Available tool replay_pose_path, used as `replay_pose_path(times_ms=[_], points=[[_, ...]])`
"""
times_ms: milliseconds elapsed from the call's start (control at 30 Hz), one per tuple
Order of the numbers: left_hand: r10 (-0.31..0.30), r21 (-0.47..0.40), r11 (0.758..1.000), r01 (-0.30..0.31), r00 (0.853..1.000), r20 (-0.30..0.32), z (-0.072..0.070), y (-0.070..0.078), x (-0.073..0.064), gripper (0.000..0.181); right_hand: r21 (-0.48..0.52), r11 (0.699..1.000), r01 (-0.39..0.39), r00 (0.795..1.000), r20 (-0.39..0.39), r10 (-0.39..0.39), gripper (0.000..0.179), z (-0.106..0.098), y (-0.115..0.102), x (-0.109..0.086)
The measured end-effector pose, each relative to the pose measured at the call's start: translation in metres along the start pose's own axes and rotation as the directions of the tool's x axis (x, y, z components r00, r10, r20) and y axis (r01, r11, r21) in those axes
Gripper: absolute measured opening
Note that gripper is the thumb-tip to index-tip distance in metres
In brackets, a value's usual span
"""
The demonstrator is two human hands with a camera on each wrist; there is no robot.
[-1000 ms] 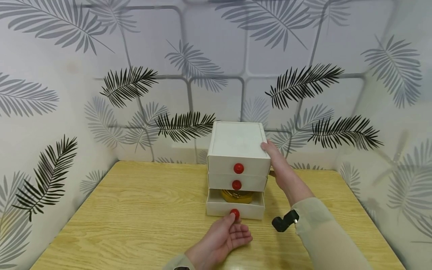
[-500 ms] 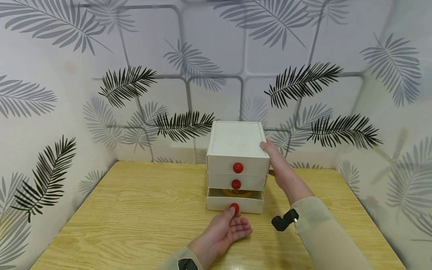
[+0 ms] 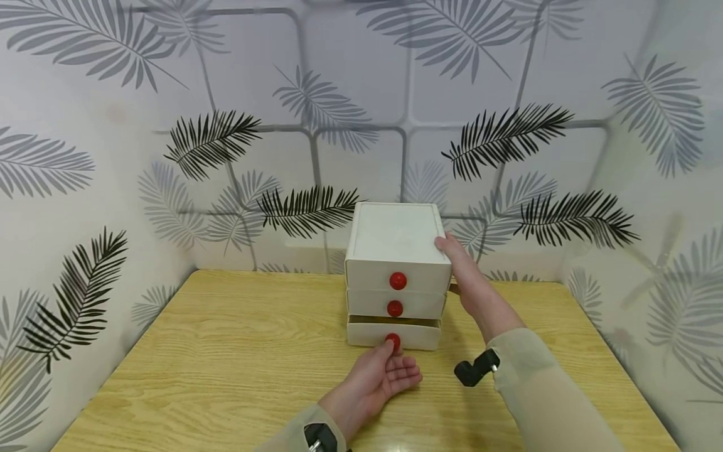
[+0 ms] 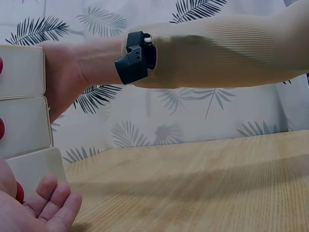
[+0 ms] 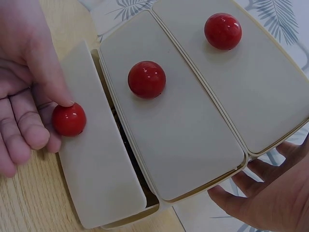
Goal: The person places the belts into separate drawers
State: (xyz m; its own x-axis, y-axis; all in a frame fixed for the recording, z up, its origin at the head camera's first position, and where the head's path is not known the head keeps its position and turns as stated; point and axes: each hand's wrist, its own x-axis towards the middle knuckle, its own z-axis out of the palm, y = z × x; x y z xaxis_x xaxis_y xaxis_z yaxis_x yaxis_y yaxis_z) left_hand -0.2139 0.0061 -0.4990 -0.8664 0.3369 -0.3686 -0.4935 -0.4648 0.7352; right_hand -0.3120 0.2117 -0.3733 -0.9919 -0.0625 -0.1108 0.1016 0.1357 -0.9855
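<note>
A small white drawer unit (image 3: 398, 232) has three drawers with round red knobs. My left hand (image 3: 373, 383) pinches the red knob (image 3: 392, 341) of the bottom drawer (image 3: 367, 334) between thumb and index finger, palm turned up, other fingers loosely bent. That drawer sticks out slightly, leaving a narrow dark gap along its top in the right wrist view. Both upper drawers (image 5: 174, 130) are closed. My right hand (image 3: 471, 282) rests against the unit's right side, its thumb on the top edge and its extended fingers along the side wall. The drawer's contents are mostly hidden.
The unit stands on a wood-grain table (image 3: 254, 339), near the back edge. Behind it and to the sides are pale walls (image 3: 361, 81) with leaf patterns. A black wrist camera (image 3: 477, 369) juts from the right sleeve.
My left hand has pushed the bottom drawer inward by its knob. The yellow, round-looking thing inside has gone out of sight under the unit. My right hand stays in place.
</note>
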Motion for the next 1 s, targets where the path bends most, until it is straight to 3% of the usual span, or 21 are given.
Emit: replay_pose_path(times_ms=[733,1000], points=[[0.014,-0.012,1.000,-0.015,1.000,-0.019,0.004,0.004,0.016,0.035,0.019,1.000,-0.004,1.000,0.000,0.004,0.083,0.001,-0.002,0.000],[0.014,-0.007,1.000,-0.014,1.000,-0.017,0.004,0.007,0.016,0.037,0.029,1.000,-0.002,1.000,0.000,0.002,0.082,0.002,-0.002,0.001]])
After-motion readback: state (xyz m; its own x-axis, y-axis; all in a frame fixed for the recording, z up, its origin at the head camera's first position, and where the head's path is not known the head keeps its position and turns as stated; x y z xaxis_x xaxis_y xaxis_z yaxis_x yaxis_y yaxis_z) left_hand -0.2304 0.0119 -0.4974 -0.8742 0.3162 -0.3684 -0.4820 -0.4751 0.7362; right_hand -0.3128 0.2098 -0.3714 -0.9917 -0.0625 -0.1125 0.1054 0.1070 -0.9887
